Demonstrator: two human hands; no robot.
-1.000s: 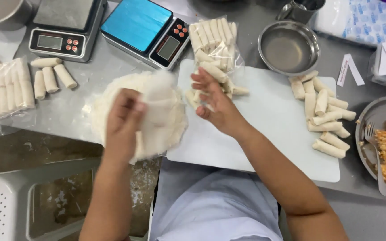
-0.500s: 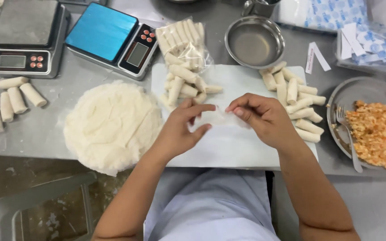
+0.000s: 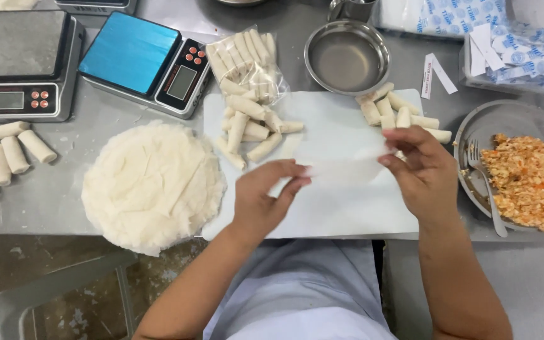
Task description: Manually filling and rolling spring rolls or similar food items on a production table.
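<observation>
- Both forearms are bare from elbow to wrist, with no sleeves showing.
- The left hand [image 3: 260, 200] and right hand [image 3: 424, 170] wear no gloves, rings or watch.
- A pale bluish-white garment covers the torso behind the hands.

Two hands, the left hand [image 3: 260, 201] and the right hand [image 3: 424, 171], hold one thin wrapper sheet [image 3: 346, 170] between them. One white cutting board [image 3: 347, 214] lies on the worktop [image 3: 96, 119]. There are two kitchen scales: a grey scale [image 3: 23, 63] and a blue-topped scale [image 3: 146, 63]. One stack of round wrappers [image 3: 151, 184]. One empty metal bowl [image 3: 346, 56]. One metal plate [image 3: 511, 119] with one heap of orange filling [image 3: 530, 182] and one fork [image 3: 485, 186]. Four loose rolls [image 3: 14, 148] lie at the left; two more piles of rolls are too bunched to count.
</observation>
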